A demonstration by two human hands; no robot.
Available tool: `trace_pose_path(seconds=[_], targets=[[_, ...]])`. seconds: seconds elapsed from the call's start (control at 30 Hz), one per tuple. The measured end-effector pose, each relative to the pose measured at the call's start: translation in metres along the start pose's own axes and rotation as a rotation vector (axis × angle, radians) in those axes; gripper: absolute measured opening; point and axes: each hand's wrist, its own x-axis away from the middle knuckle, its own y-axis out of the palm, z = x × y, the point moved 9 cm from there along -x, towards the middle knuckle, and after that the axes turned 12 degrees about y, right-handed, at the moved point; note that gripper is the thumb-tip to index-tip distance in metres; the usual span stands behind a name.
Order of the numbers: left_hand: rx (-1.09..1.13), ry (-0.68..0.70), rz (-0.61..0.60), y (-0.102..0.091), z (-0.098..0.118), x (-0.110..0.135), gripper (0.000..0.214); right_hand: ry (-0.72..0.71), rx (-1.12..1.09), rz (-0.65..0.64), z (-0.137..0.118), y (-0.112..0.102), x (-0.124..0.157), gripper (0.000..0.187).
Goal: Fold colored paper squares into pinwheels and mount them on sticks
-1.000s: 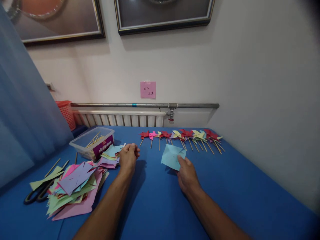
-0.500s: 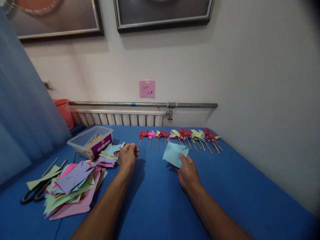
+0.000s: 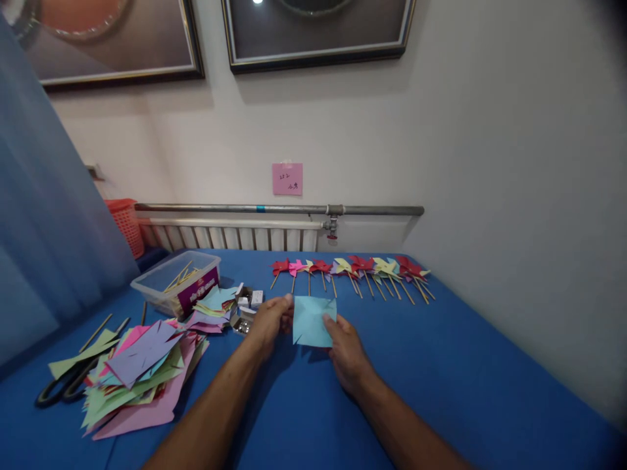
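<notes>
My right hand grips a light blue square of paper by its right edge, thumb on top. Slits run in from the corners of the sheet. My left hand is closed, its fingertips pinched at the paper's upper left edge. What lies between them is too small to make out. Just left of that hand stand small open boxes with shiny bits inside. Beside them lies a small stack of coloured paper squares. A larger pile of slit paper squares spreads at the left.
Finished paper pinwheels on sticks lie in a row along the table's back. A clear plastic tub holds wooden sticks. Black-handled scissors rest at far left, partly under paper. A wall meets the blue table on the right.
The blue paper has moved left and toward me in my right hand and turned squarer. My left hand has left the small boxes, now uncovered, and come to the paper's left edge.
</notes>
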Motion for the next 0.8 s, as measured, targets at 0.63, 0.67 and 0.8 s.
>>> trace_pose_path(seconds=[0.63,0.67,0.8], targets=[[-0.108,0.072,-0.003,0.011,0.006,0.006,0.028,0.096,-0.006,-0.059,0.001,0.004,0.003,0.041],[-0.106,0.077,0.003,0.011,0.007,0.005,0.028,0.115,-0.007,-0.059,0.002,0.004,0.003,0.039],[-0.117,0.091,0.017,0.008,0.007,0.003,0.029,0.175,-0.011,-0.056,0.007,0.001,0.003,0.039]])
